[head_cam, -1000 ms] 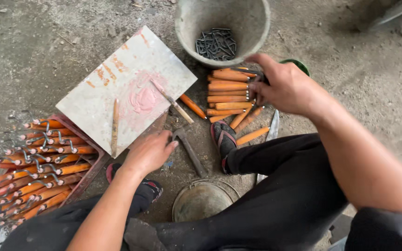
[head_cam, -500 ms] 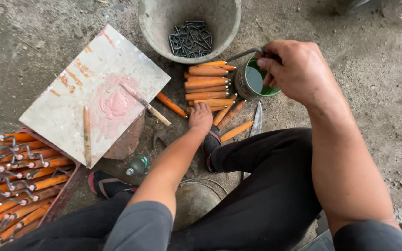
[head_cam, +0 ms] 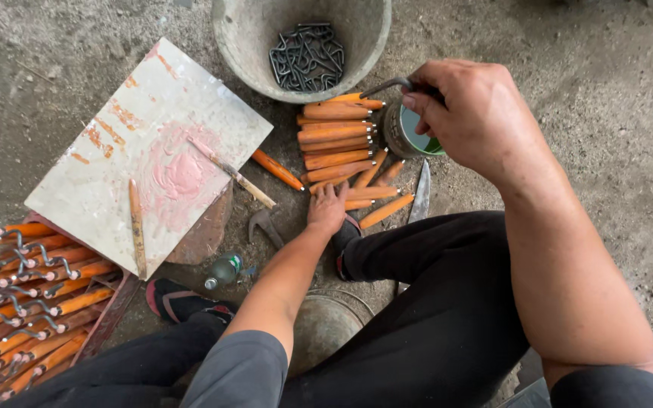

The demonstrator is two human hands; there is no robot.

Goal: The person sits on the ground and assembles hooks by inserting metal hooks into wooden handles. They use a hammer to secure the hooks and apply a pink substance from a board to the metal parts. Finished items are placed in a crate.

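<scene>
Here, in the head view, the person sits on the ground with legs in black trousers filling the lower half of the frame. The left hand [head_cam: 327, 209] is at the centre, reaching down to a pile of orange handles [head_cam: 338, 140]. Its fingers are bent over the lowest handles of the pile and touch them, but I cannot tell if they really grip one. The pile lies just above this hand, in the upper middle of the frame, with most handles stacked side by side and some loose ones spread at the lower edge.

The right hand [head_cam: 478, 117] is in the upper right, closed around a dark metal hook [head_cam: 393, 83] that comes out to the left of the fingers. Directly under this hand stands a small can [head_cam: 410, 136] with green inside, just beside the pile. A knife blade [head_cam: 419, 196] lies on the ground below the can.

At the top centre there is a grey bucket [head_cam: 236, 41] with dark metal hooks in it. In the upper left lies a light board [head_cam: 115, 151] with a pink paste smear, and a thin stick [head_cam: 137, 227] and a small tool [head_cam: 236, 175] rest on it. In the lower left corner is a tray [head_cam: 111, 317] full of orange handles already fitted with hooks. A small bottle [head_cam: 223, 270] lies near the board's lower edge.
</scene>
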